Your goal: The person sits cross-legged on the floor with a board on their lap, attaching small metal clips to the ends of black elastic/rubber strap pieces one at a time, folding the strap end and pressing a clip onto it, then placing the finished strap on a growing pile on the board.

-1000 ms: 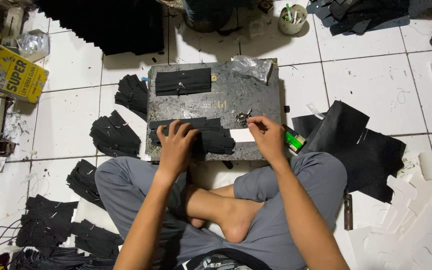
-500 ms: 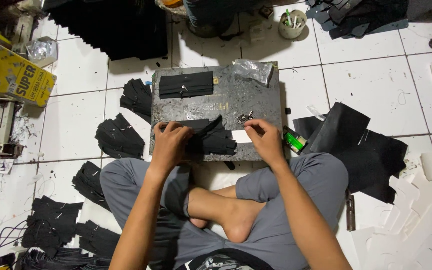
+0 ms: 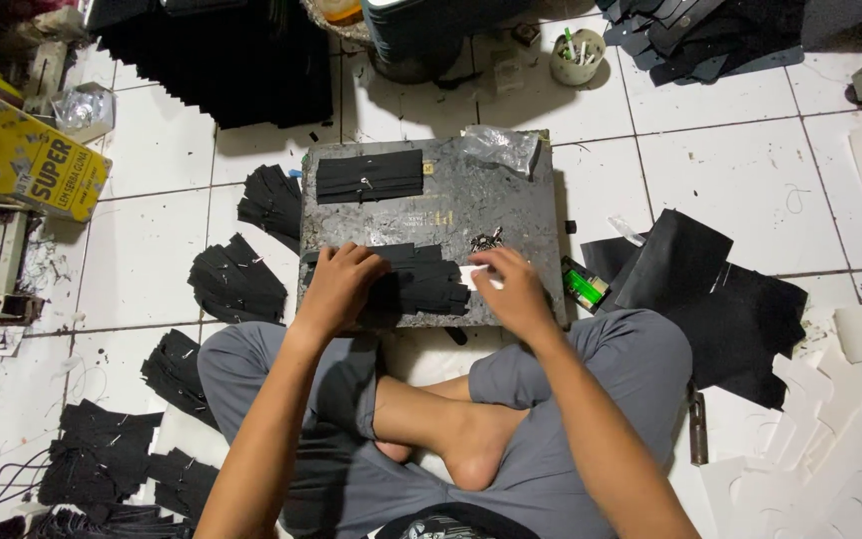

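Head: right hand (image 3: 513,291) shifted left.

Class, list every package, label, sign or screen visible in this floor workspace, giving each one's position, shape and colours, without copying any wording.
Yellow carton: far left on the floor, flat rectangular box, yellow with dark and red print.
Clear plastic bag: crumpled, on the grey work board's far right corner.
Small green packet: just right of the board, near the right hand, green and dark.
No screens or signs show.

**Even light from above, dark corners**

Light falls from above on the white floor tiles (image 3: 730,170), which look bright without strong glare. The black stacks (image 3: 241,281) lose detail. The upper left corner is dim. The right hand (image 3: 513,291) shows slight blur.
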